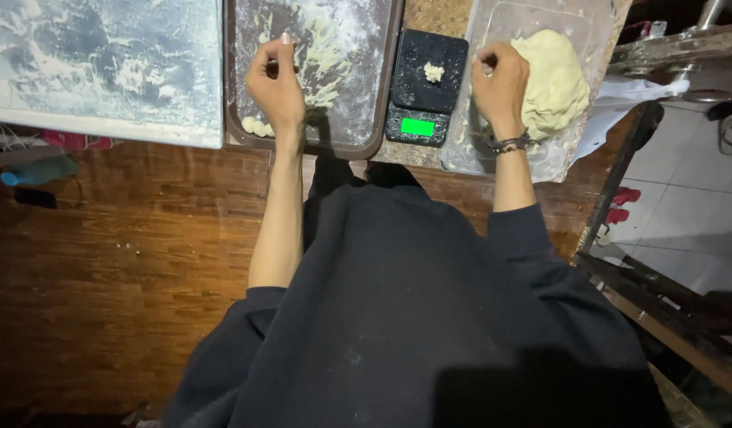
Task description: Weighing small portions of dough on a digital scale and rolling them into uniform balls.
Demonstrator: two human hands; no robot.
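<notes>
The left hand (275, 83), at the upper middle of the frame, hangs over a floured brown tray (384, 95) with its fingers curled in and thumb meeting fingertips; whether a bit of dough sits inside that pinch cannot be told from here. The right hand (501, 83), further right along the top, reaches into a clear plastic tub (469, 150), its fingers bent and closed at the left edge of a big pale dough lump (556, 83); it looks to be pinching at the dough, though the fingertips are turned away from view.

Between the two hands stands a small black kitchen scale (426, 87) with a lit green display, and on its plate rests a small dough piece (434, 72). At the lower left corner of the tray, just below the left wrist, lie a few shaped dough balls (257, 127). Smears of dough and flour streak the tray's middle.

The dough appears soft and sticky, light in small portions, and likely to stretch and tear rather than break clean; pinching from the lump's edge with floured fingertips seems the best hold.

At the upper left of the frame sits a flour-dusted board (104, 63). The lower frame is filled by the person's dark sweater.
</notes>
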